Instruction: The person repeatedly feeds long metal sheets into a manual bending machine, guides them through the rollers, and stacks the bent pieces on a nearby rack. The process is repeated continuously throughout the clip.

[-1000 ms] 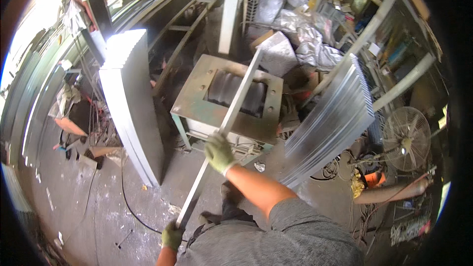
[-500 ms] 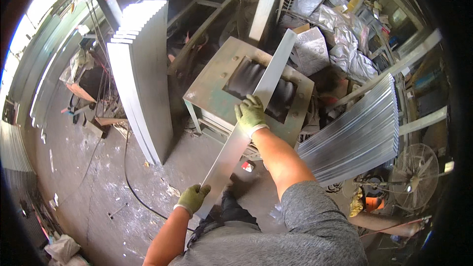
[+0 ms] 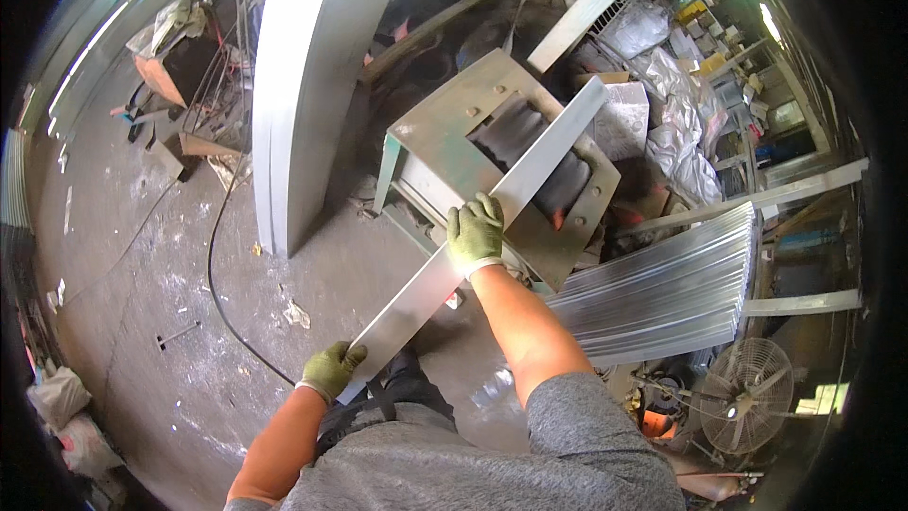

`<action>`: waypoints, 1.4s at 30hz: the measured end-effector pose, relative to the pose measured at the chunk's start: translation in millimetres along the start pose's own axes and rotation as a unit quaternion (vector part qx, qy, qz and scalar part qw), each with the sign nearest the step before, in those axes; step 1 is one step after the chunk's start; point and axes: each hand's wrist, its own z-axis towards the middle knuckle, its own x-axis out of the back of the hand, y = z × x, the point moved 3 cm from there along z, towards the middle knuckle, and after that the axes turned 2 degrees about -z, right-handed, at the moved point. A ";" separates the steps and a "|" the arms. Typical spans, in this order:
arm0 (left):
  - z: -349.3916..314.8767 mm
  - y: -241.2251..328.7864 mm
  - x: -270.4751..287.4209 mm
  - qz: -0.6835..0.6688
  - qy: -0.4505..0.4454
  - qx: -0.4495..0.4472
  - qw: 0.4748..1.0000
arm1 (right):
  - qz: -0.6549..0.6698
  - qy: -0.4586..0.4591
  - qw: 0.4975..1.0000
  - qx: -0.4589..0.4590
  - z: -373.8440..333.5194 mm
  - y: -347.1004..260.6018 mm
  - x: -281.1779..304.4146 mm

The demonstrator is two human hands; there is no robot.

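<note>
A long, flat silvery metal strip (image 3: pixel 409 301) slants from my lap up and to the right. My left hand (image 3: pixel 333 369), in a yellow-green work glove, grips the strip's near end, thumb on its upper face. Farther along, my right hand (image 3: pixel 476 235), gloved the same way, holds the strip around its middle, fingers over the top face. Beyond that hand, the far part crosses above a worn metal machine table (image 3: pixel 435 123). Two dark rounded shapes (image 3: pixel 566 184) show in the table's rectangular opening, partly covered by the strip.
A tall stack of metal strips (image 3: pixel 307 104) stands left of the machine table. Another metal stack (image 3: pixel 662 298) lies to the right, near a round caged fan (image 3: pixel 747 397). A black cable (image 3: pixel 216 289) runs over the floor. Crumpled silvery sheeting (image 3: pixel 676 123) lies at the back right.
My view has turned, so the surroundings sit differently in the picture. Both hands keep their hold on the metal strip, which now slants lower across the machine table.
</note>
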 end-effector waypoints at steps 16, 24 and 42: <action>-100.5 -188.1 1.8 -0.045 0.029 0.060 0.997 | 0.040 -0.012 0.999 0.009 -121.3 -173.7 -15.9; -161.2 -282.7 3.1 -0.029 0.029 0.075 0.996 | 0.119 -0.116 0.986 0.022 -184.3 -255.1 5.3; -41.4 -79.1 16.7 0.068 0.046 0.032 0.996 | -0.013 -0.095 0.990 0.107 -61.6 -58.0 -7.1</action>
